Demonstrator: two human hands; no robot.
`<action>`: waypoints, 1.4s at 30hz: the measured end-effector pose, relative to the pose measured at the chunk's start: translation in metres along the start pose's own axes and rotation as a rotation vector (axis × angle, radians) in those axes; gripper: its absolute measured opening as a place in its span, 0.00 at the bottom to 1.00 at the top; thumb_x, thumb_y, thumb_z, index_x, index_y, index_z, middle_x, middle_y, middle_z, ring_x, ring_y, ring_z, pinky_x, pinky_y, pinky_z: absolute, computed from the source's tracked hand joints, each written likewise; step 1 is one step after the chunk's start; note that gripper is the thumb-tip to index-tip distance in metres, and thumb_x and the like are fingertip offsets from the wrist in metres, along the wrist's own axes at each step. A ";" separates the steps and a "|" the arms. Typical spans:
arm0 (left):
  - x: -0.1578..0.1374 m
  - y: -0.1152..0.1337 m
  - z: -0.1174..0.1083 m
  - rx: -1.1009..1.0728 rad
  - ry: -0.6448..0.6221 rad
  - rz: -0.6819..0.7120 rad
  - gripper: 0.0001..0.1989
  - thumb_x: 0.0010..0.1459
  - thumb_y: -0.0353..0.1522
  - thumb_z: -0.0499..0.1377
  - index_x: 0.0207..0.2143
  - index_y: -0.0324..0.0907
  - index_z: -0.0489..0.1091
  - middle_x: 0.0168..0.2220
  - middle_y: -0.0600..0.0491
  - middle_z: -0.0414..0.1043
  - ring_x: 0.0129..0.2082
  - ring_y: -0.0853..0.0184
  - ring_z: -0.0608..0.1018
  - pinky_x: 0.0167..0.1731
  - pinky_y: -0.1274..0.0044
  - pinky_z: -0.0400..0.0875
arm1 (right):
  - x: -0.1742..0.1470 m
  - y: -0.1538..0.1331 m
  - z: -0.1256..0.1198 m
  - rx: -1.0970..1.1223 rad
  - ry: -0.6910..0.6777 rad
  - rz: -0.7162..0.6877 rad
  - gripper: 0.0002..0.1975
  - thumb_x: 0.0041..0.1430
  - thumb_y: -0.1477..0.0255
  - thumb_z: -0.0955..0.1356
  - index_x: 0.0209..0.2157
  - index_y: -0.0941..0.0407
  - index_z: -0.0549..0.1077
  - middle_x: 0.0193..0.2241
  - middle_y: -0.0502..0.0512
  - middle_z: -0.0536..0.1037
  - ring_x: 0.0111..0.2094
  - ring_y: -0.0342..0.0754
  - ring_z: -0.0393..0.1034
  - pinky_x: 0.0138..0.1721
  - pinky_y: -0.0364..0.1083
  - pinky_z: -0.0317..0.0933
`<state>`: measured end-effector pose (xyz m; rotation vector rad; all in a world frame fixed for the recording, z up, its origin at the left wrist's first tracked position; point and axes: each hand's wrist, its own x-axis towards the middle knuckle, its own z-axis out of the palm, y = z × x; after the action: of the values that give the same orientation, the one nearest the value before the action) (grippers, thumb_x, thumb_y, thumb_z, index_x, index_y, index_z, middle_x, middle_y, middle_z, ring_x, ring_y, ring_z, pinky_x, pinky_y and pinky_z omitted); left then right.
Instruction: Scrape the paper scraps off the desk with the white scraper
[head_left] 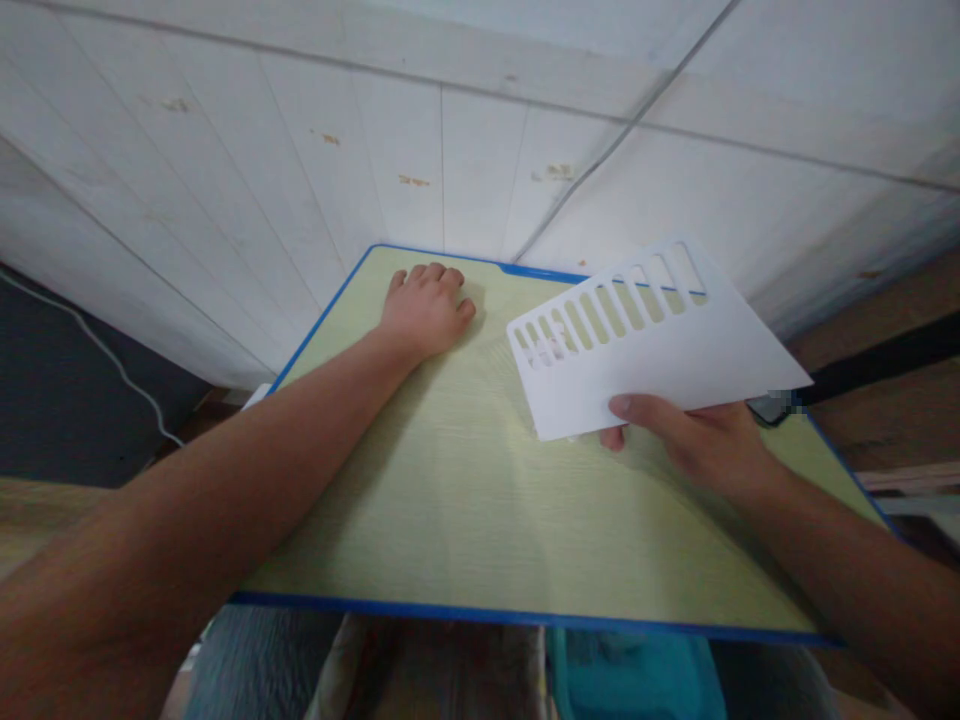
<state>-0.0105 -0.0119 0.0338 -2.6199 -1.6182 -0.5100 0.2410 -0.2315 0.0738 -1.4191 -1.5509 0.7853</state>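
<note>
My right hand (pixel 709 445) pinches a white card (pixel 660 360) by its near edge, thumb on top and fingers beneath. A row of rounded slots runs along the card's far side, growing longer toward the right. The card is held tilted above the right half of the table (pixel 465 500). Over at the far left of the tabletop, my left hand (pixel 429 312) rests palm down, fingers slightly bent and thumb apart, with no object visible in it. The underside of the card and most of my right fingers are hidden.
White plank wall (pixel 405 140) stands behind the table's blue edge, with a grey cable (pixel 600 165) running down it. A dark object (pixel 769 408), partly blurred, lies at the right edge. Below the front edge is a turquoise tub (pixel 637 675).
</note>
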 end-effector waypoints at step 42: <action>0.006 0.010 -0.006 -0.105 -0.053 -0.114 0.19 0.84 0.38 0.60 0.70 0.46 0.78 0.75 0.48 0.72 0.73 0.51 0.69 0.74 0.53 0.67 | -0.041 -0.027 0.017 -0.168 -0.397 -0.207 0.18 0.71 0.69 0.75 0.24 0.46 0.84 0.26 0.45 0.87 0.30 0.55 0.87 0.39 0.52 0.84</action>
<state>-0.0014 -0.0125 0.0427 -2.6476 -1.8129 -0.5482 0.2124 -0.2745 0.0833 -1.2411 -2.0734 0.8622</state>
